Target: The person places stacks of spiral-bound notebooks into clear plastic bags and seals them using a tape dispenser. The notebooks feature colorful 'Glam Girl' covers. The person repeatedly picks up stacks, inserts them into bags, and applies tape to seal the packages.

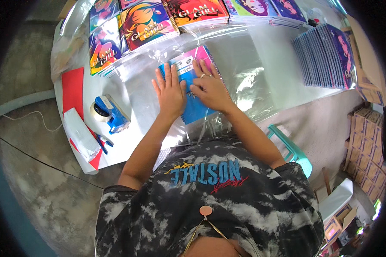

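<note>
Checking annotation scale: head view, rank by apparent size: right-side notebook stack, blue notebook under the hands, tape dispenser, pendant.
1. Notebook stack, blue notebook: too alike to rank
2. Tape dispenser
3. Pendant

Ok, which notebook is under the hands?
The blue-and-pink notebook: the left hand and right hand both lie over it. The others sit untouched in the far stacks and the leaning stack at right.

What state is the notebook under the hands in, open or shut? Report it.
Shut. The blue-and-pink notebook lies flat, a cover facing up under the left hand and right hand, with no inner pages spread out.
</note>
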Motion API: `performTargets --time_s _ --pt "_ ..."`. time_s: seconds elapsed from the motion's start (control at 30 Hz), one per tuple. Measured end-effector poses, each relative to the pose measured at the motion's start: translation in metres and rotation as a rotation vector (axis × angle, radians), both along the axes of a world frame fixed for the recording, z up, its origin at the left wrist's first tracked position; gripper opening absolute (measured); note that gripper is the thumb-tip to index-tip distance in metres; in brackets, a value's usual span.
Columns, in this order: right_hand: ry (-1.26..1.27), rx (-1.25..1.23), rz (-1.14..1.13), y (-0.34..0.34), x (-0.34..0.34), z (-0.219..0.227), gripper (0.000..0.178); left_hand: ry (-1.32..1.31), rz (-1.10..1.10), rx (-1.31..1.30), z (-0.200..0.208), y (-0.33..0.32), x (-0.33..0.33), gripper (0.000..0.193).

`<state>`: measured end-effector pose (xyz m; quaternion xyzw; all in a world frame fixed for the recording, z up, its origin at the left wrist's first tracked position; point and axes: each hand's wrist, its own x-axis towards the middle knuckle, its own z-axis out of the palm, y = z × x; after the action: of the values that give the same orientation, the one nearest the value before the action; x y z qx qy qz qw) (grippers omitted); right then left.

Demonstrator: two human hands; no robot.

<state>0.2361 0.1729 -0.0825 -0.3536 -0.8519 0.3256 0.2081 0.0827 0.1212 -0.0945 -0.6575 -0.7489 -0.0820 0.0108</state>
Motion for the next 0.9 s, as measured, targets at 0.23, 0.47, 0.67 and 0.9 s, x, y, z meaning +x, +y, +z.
performTargets --time_s 0.23,0.47,0.67,0.9 --pt "-0.035 -0.008 0.212 0.011 -0.005 -0.003 0.03 -0.119 -0.129 0.02 -0.005 0.009 0.013 0.06" --pt "-0.208 -0.298 0.455 0.05 0.001 0.006 0.029 0.001 -0.008 0.042 -0.012 0.003 0.026 0.07" --pt "-0.421 -0.274 0.471 0.05 -0.004 0.024 0.022 -0.655 -0.563 -0.17 0.008 -0.102 0.085 0.07" --pt "-0.674 -0.322 0.431 0.05 -0.02 0.044 0.016 -0.473 -0.375 0.172 0.018 -0.031 0.095 0.046"
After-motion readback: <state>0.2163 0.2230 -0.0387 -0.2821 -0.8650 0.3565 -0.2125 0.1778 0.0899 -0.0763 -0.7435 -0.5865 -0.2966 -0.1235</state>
